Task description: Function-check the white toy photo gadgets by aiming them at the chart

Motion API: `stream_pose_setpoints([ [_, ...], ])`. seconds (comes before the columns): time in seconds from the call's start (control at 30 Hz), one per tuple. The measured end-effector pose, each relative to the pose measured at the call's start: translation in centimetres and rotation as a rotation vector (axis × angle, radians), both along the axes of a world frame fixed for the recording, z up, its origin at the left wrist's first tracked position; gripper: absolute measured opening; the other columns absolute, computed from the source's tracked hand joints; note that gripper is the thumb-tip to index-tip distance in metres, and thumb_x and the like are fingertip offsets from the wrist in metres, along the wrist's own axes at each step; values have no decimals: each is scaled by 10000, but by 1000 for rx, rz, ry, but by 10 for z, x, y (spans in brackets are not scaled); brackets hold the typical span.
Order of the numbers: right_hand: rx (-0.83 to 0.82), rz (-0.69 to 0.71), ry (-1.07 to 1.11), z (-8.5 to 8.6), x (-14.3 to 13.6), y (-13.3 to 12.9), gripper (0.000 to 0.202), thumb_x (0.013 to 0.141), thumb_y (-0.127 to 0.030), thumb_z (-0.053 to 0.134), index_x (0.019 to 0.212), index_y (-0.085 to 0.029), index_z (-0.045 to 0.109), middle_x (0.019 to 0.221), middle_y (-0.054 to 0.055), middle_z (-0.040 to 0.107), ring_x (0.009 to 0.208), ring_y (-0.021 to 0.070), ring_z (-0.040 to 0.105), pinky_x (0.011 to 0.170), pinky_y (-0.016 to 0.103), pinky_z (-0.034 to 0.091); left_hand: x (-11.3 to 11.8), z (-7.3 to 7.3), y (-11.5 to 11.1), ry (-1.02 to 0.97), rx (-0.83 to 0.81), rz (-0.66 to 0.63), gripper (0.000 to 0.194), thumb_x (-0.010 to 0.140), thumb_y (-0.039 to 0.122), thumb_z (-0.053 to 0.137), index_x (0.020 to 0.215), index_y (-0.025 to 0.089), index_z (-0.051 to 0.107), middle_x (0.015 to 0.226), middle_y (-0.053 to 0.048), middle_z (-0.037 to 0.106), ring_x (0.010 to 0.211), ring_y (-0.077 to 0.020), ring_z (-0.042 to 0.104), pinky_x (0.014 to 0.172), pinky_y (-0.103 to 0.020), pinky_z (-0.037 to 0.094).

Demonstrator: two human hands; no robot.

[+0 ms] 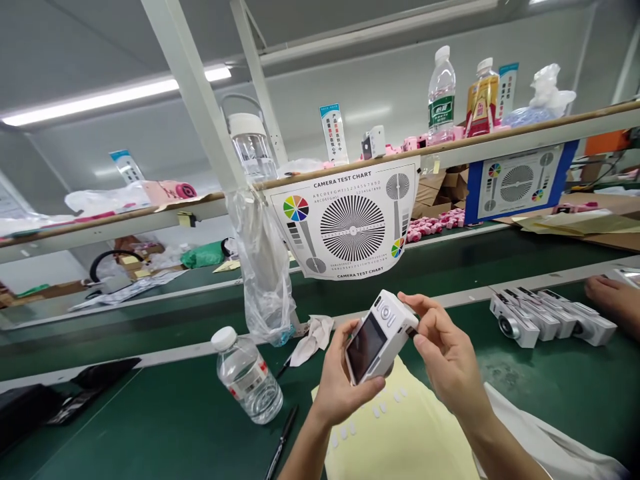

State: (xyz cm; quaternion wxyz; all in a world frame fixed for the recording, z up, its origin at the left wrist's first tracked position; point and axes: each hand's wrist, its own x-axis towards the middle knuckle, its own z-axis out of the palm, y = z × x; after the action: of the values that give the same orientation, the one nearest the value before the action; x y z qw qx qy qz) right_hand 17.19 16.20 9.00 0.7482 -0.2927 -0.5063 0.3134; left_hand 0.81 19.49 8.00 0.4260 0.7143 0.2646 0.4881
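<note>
My left hand [341, 377] is closed around a white digital camera [393, 319], its dark screen facing me and tilted. At the camera's right side, the thumb and fingers of my right hand [440, 353] pinch by a small dark spot. Whether that is a small part or an opening in the side, I cannot tell. Below both hands lies a yellow sheet [405, 433] with several small whitish pieces on it.
A water bottle [250, 380] and a black pen [283, 443] are on the left. Several white cameras [550, 317] stand in a row at right, near another person's hand [615, 300]. A camera test chart [353, 227] hangs from the shelf. White cloth [545, 433] lies front right.
</note>
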Motion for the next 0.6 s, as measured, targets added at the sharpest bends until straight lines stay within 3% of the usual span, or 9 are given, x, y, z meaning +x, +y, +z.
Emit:
stream_pose_setpoints([
  [0.2,21,18,-47,1,-1,-7,192,853,-122,528,695,-223,482,1175,59,535,1303,228,475,919,316,457,-12,0,-7,51,77,162,679,618,268,731,1235,228,449,1209,-74,544,1113,-262,565,940,-369,482],
  [0.6,-62,106,-111,-6,10,-1,208,897,-250,614,700,-216,558,1206,66,494,1325,265,434,915,339,453,-22,-1,-9,263,506,493,674,713,286,680,1320,246,390,1207,-89,555,1075,-249,584,893,-355,514],
])
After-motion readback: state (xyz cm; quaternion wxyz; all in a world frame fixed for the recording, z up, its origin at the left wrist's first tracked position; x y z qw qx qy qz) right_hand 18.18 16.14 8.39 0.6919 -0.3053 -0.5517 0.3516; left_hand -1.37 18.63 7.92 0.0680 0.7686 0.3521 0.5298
